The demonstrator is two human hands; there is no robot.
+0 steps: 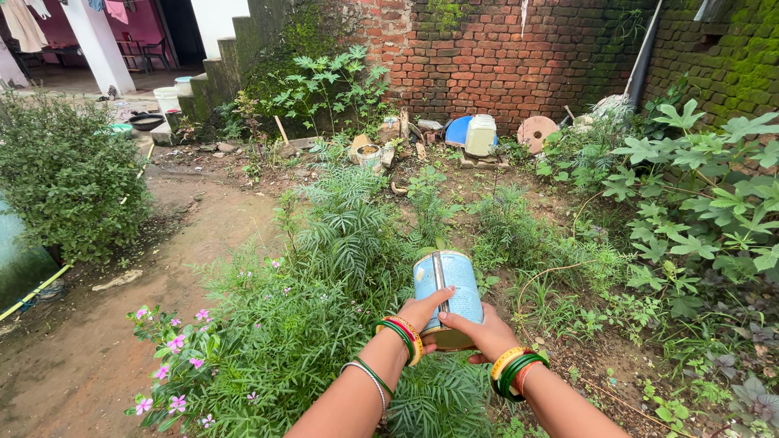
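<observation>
Low centre of frame: left hand [421,312] and right hand [487,334] both clamped on blue tin can [447,297], tilted above feathery green plants [349,235]

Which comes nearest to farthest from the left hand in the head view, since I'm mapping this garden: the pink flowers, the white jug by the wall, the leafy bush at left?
1. Pink flowers, low left of the left hand.
2. Leafy bush, far left.
3. White jug, against the brick wall.
</observation>
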